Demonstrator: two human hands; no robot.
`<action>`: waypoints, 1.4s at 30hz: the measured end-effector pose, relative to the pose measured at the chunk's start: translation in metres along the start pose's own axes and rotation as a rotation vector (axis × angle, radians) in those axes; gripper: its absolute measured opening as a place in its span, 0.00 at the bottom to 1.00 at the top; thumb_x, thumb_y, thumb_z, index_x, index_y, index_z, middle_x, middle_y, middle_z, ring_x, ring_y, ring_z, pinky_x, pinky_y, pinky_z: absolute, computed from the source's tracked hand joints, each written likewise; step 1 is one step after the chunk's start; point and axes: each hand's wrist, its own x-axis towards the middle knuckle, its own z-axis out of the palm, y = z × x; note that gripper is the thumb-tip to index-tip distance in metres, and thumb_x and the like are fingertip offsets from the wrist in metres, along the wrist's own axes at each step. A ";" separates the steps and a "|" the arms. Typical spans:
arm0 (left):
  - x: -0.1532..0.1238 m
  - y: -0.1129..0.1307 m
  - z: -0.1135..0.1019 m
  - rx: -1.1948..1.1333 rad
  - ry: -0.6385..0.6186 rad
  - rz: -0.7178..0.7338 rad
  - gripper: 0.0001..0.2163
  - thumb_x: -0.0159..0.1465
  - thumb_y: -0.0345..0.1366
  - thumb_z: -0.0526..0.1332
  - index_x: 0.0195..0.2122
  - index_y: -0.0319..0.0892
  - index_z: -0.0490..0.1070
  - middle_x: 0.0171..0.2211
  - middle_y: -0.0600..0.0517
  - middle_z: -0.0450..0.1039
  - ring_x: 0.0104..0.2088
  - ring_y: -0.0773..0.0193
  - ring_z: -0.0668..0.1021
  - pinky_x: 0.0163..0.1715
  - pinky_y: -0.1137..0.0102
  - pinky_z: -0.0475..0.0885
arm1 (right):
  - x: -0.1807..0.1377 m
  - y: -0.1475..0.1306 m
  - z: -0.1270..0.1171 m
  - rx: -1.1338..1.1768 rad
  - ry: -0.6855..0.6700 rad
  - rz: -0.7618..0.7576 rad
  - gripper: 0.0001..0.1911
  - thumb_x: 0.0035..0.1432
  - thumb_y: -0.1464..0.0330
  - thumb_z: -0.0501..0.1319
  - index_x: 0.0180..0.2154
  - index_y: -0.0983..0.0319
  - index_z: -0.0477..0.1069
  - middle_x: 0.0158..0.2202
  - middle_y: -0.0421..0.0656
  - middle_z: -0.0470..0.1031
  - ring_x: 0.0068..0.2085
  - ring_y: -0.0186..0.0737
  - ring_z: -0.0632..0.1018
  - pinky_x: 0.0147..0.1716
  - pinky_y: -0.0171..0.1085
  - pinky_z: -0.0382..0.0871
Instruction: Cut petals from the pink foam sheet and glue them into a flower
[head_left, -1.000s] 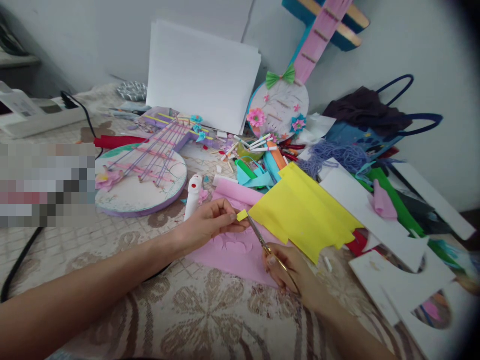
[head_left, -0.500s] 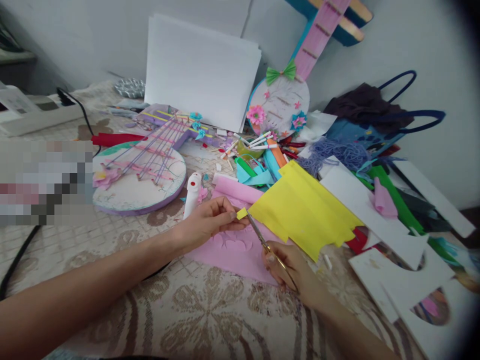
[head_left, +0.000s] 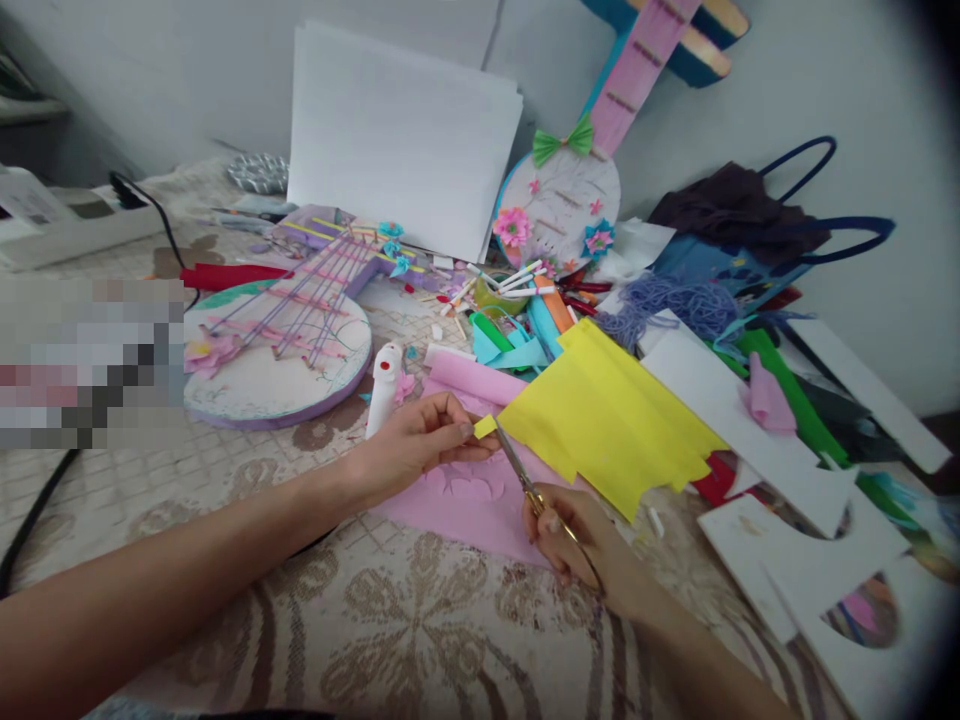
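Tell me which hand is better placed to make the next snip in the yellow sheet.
Right. The right hand already holds the scissors, blades at the yellow sheet edge. The left hand is pinching the sheet's corner, probably steadying it.

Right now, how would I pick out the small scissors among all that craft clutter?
Find the big yellow sheet in the middle of the table. At its near left corner, the right hand holds the scissors, blades at the sheet's edge beside the left hand. They are thin, metal and gold-handled, unlike the plastic markers farther back.
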 end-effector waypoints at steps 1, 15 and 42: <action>0.000 0.000 0.000 0.001 0.003 0.002 0.08 0.57 0.31 0.62 0.27 0.38 0.62 0.33 0.48 0.75 0.37 0.64 0.78 0.44 0.65 0.70 | 0.000 0.000 0.000 -0.010 0.002 -0.001 0.25 0.53 0.45 0.50 0.26 0.61 0.59 0.16 0.32 0.53 0.15 0.28 0.57 0.13 0.29 0.54; 0.000 0.001 0.002 0.009 0.026 -0.005 0.07 0.58 0.30 0.61 0.26 0.38 0.61 0.33 0.49 0.74 0.38 0.64 0.78 0.46 0.64 0.70 | 0.003 0.000 0.000 -0.093 0.052 -0.052 0.25 0.55 0.46 0.49 0.21 0.60 0.54 0.13 0.32 0.52 0.14 0.28 0.56 0.13 0.30 0.51; 0.001 -0.001 -0.002 0.017 0.014 0.001 0.07 0.58 0.30 0.61 0.27 0.38 0.62 0.34 0.50 0.75 0.39 0.64 0.78 0.48 0.63 0.69 | 0.006 -0.004 -0.001 -0.094 0.077 0.052 0.21 0.50 0.50 0.55 0.21 0.60 0.57 0.13 0.32 0.52 0.13 0.27 0.56 0.11 0.29 0.52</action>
